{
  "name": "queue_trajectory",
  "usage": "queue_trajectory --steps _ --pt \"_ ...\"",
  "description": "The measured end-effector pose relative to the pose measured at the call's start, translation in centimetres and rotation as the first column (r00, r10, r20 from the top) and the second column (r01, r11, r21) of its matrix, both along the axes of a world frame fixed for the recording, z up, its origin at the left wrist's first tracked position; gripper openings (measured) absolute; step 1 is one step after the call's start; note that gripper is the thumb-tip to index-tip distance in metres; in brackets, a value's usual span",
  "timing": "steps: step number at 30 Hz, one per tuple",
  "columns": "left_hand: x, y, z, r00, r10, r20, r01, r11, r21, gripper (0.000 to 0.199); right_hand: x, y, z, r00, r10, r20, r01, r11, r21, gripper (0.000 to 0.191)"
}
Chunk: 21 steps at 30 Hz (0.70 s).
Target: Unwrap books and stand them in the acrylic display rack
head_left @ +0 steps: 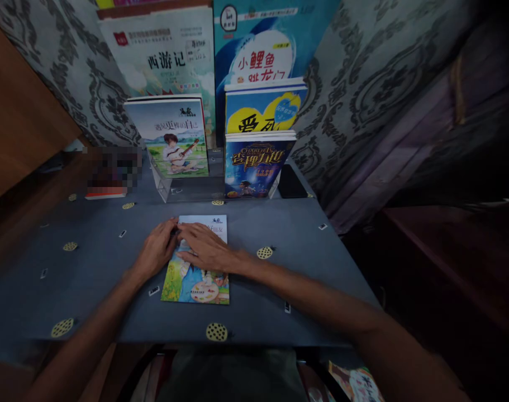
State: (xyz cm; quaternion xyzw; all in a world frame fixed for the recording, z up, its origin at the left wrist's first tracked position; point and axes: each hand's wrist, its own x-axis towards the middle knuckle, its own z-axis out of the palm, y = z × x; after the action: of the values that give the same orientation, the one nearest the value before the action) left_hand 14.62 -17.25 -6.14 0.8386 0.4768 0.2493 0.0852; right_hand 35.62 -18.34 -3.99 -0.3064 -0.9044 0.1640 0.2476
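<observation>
Paperback (191,283) lay steadied, I judged, under my spread right hand (206,245), left hand (158,248) at its left edge, grip unclear, next move needing light pressure.

Tablecloth (258,324) recorded as dark grey-blue, printed with yellow, black-dotted pineapples. Flat book (176,285): green, yellow and blue noted below a pale top. Front upright book at right (256,173): deep blue, gold-lettered. Patterned hanging (380,84): dark scrolls observed on paler grey.
</observation>
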Motion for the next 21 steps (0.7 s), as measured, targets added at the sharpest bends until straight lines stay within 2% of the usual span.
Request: queue_trajectory --steps 5,11,17,21 --pt "-0.4 0.2 0.2 1.0 0.004 0.018 -0.004 0.999 -0.041 0.025 -1.5 1.0 -0.4 0.996 0.006 0.088 -0.003 1.0 -0.029 0.041" --pt "-0.3 0.3 0.1 0.999 0.009 0.031 -0.008 0.999 -0.032 0.023 -0.8 1.4 -1.1 0.995 -0.047 0.087 0.053 0.996 -0.074 0.047" --pt "-0.2 0.1 0.3 0.999 0.033 -0.003 -0.033 0.998 -0.058 0.022 3.0 0.9 -1.0 0.989 -0.113 0.096 0.126 0.983 -0.136 0.044" --pt "-0.2 0.0 0.3 0.999 0.044 0.007 -0.044 0.997 -0.061 0.022 6.5 0.4 -1.7 0.984 -0.167 0.057 0.173 0.975 -0.142 0.043"
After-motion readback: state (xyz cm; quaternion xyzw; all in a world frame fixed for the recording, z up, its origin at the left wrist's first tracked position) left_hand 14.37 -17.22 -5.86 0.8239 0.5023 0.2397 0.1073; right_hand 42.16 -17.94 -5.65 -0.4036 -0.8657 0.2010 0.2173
